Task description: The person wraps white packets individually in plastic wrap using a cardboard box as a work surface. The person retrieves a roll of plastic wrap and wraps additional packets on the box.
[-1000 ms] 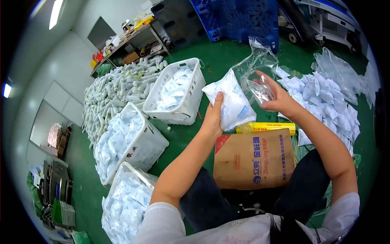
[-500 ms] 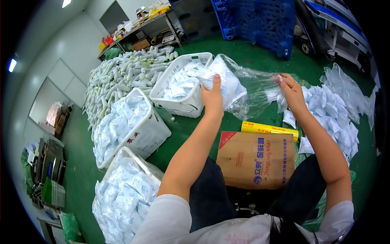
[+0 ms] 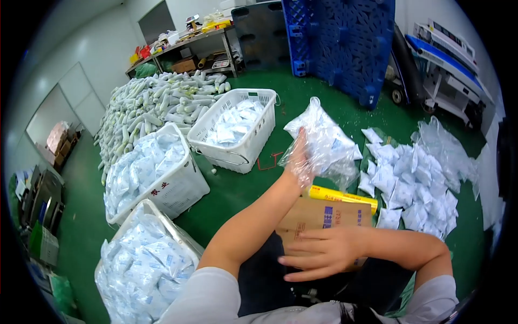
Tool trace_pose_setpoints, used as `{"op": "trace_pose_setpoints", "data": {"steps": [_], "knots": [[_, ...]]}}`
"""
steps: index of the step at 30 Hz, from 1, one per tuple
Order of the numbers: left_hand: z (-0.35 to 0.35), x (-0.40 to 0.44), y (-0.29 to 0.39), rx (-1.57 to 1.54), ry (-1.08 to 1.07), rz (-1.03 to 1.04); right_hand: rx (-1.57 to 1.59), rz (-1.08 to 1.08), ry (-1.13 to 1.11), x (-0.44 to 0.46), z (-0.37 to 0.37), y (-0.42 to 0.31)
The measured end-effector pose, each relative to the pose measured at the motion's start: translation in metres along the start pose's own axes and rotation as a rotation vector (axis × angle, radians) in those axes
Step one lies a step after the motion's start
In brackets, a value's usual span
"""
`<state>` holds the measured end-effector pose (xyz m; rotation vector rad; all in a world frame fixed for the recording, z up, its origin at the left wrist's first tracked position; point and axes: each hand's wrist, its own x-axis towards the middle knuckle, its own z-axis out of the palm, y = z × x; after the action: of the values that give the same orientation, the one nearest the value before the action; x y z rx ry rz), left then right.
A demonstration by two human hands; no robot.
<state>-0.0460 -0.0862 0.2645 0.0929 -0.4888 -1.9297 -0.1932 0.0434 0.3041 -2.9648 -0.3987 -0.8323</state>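
My left hand (image 3: 300, 159) grips a white filled packet (image 3: 324, 135), with clear plastic film lying loosely over the packet and my fingers. The packet hangs above the green floor, beyond a yellow roll (image 3: 343, 198). My right hand (image 3: 324, 252) holds nothing; its fingers are spread over a brown cardboard box (image 3: 291, 222) in front of my lap. The roll lies along the far edge of the box. To the right, several white packets (image 3: 402, 186) are heaped on the floor.
Three white baskets of packets stand left: far (image 3: 253, 141), middle (image 3: 186, 186) and near (image 3: 178, 232). Behind them is a pile of wrapped pale vegetables (image 3: 156, 105). A blue pallet (image 3: 345, 48), a wheeled machine (image 3: 448, 75) and clear plastic (image 3: 445, 151) are further off.
My right hand has let go of the clear film and moved down over the box. The film, stretched out before, now lies bunched around the packet. My left hand still holds the packet.
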Motion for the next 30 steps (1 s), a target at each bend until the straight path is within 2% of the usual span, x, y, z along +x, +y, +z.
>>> {"op": "trace_pose_setpoints", "data": {"steps": [1, 3, 4, 5, 6, 7, 10, 12, 13, 14, 15, 16, 18, 20, 21, 24, 25, 26, 28, 29, 30], "knots": [[0.015, -0.008, 0.006, -0.008, 0.045, -0.043, -0.205, -0.145, 0.005, 0.002, -0.013, -0.005], [0.015, -0.010, 0.010, -0.053, 0.069, -0.097, -0.420, 0.377, 0.157, -0.040, -0.026, 0.019], [0.015, -0.012, 0.010, -0.077, 0.082, -0.130, -0.424, 0.629, 0.448, -0.053, -0.036, 0.030], [0.024, -0.020, 0.012, 0.031, 0.109, -0.165, -0.351, 0.777, 0.539, -0.045, -0.050, 0.035], [0.020, -0.020, 0.011, 0.076, 0.081, -0.212, -0.288, 0.841, 0.556, -0.050, -0.051, 0.040], [0.015, -0.018, 0.010, 0.125, 0.053, -0.265, -0.266, 0.816, 0.558, -0.053, -0.048, 0.044], [0.005, -0.024, -0.008, 0.168, 0.055, -0.436, -0.488, 0.765, 0.153, -0.048, -0.054, 0.041], [-0.007, -0.025, -0.022, 0.173, 0.074, -0.547, -0.439, 0.657, 0.268, -0.060, -0.045, 0.051], [-0.012, -0.016, -0.027, 0.397, 0.120, -0.636, -0.210, 0.825, 0.373, -0.059, -0.045, 0.046], [-0.019, -0.019, -0.035, 0.642, 0.028, -0.619, 0.026, 0.981, 0.480, -0.057, -0.044, 0.041], [-0.014, -0.027, -0.041, 0.882, -0.072, -0.593, -0.028, 0.964, 0.618, -0.055, -0.044, 0.043], [-0.008, -0.035, -0.047, 1.115, -0.176, -0.560, 0.115, 1.192, 0.577, -0.053, -0.053, 0.039], [-0.001, -0.042, -0.057, 1.184, -0.219, -0.646, 0.005, 1.174, 0.557, -0.076, -0.038, 0.053], [-0.005, -0.045, -0.066, 1.155, -0.311, -0.708, 0.133, 1.391, 0.592, -0.095, -0.032, 0.065], [0.005, -0.048, -0.063, 1.018, -0.238, -0.791, 0.250, 1.498, 0.589, -0.116, -0.026, 0.077], [-0.018, -0.051, -0.074, 0.813, -0.257, -0.753, 0.688, 1.694, 0.380, -0.152, -0.004, 0.086], [-0.009, -0.057, -0.072, 0.710, -0.184, -0.780, 0.778, 1.711, 0.306, -0.165, 0.006, 0.090], [-0.012, -0.061, -0.073, 0.740, -0.189, -0.737, 0.864, 1.717, 0.225, -0.178, 0.016, 0.093], [-0.019, -0.059, -0.066, 0.810, -0.196, -0.624, 0.181, 1.506, -0.152, -0.207, 0.020, 0.095], [0.003, -0.060, -0.054, 0.854, -0.188, -0.622, 0.070, 1.591, -0.166, -0.219, 0.010, 0.093], [-0.002, -0.055, -0.049, 0.872, -0.150, -0.612, -0.038, 1.673, -0.176, -0.223, 0.004, 0.097]]}}
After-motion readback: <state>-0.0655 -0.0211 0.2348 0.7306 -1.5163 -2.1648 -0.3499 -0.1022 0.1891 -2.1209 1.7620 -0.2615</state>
